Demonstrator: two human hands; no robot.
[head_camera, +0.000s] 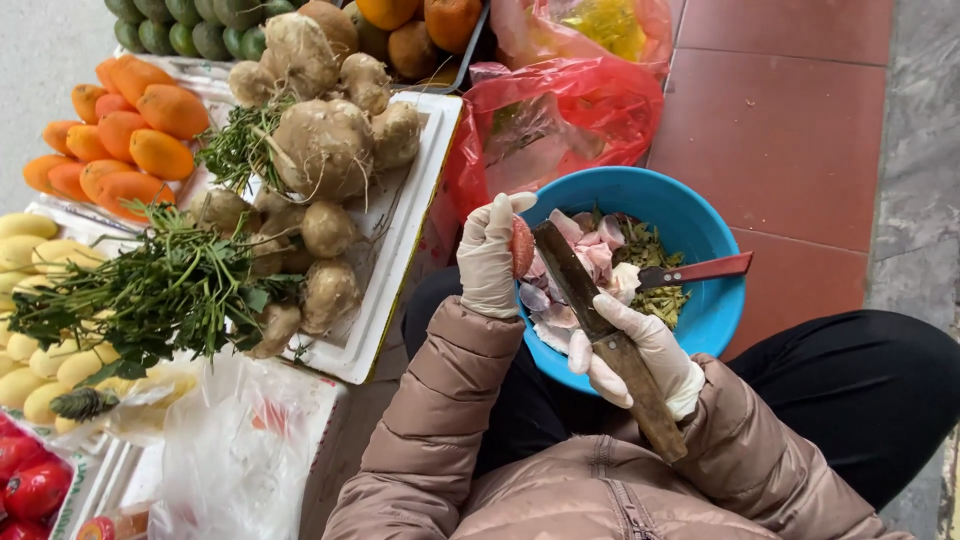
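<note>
Nearest of all, a puffy tan jacket (560, 480) fills the bottom of the view, its two sleeves reaching up toward a blue bowl (715, 305) that rests on the person's lap over black trousers (860, 390). Both hands wear thin white gloves. The right hand (640, 355) is closed round the worn wooden handle of a long dark knife (600, 320), whose blade slants up and to the left across the bowl. The left hand (490, 255) is curled, fingers pointing up, and pinches a small reddish fruit (522, 246) against the knife's tip — just at the bowl's left rim.

Inside the bowl lie pale pink peelings (585, 250) and a heap of green scraps (650, 250), with a second, red-handled knife (695, 270) propped across the right side.

To the left, a white foam tray (405, 260) carries knobbly brown tubers (325, 150) and leafy green stems (160, 290). Beyond those sit orange fruits (130, 130), pale yellow fruits (30, 250) at the left edge, and clear plastic bags (230, 450) lower down.

Farther off — past the bowl — red plastic bags (560, 110) lie crumpled on red floor tiles (790, 100), and green fruits (185, 25) line the top edge.
</note>
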